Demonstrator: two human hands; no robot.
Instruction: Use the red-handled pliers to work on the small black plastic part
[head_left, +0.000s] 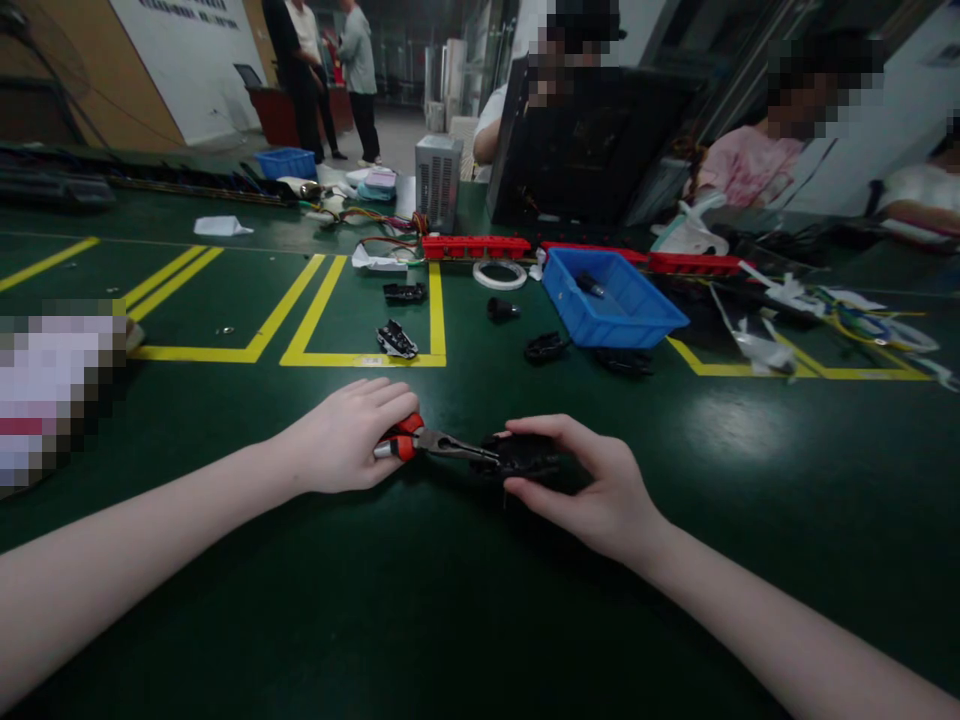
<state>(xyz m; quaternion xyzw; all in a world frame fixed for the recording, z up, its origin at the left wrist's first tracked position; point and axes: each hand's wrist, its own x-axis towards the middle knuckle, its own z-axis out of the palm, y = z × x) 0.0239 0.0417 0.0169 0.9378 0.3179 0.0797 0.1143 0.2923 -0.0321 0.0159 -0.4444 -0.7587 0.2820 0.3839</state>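
My left hand [360, 435] is closed around the red grips of a pair of long-nose pliers [454, 446]. Their jaws point right and touch the left end of a black plastic part [529, 456]. My right hand [592, 480] grips that black part from its right side, thumb below and fingers above. What exactly the plier tips pinch is too small to make out. Beyond my hands lie more black pieces: an open shell-like part [396, 340], a smaller one [405, 292], a black cone-shaped piece [503, 309] and another dark part [546, 346].
A blue bin [611, 300] with a black piece inside stands ahead right. Red strips [476, 247], a white ring [500, 275] and a metal box [437, 180] line the back. Loose wires [870, 320] lie right. People sit opposite; others stand farther off. Yellow tape [360, 360] marks the green table.
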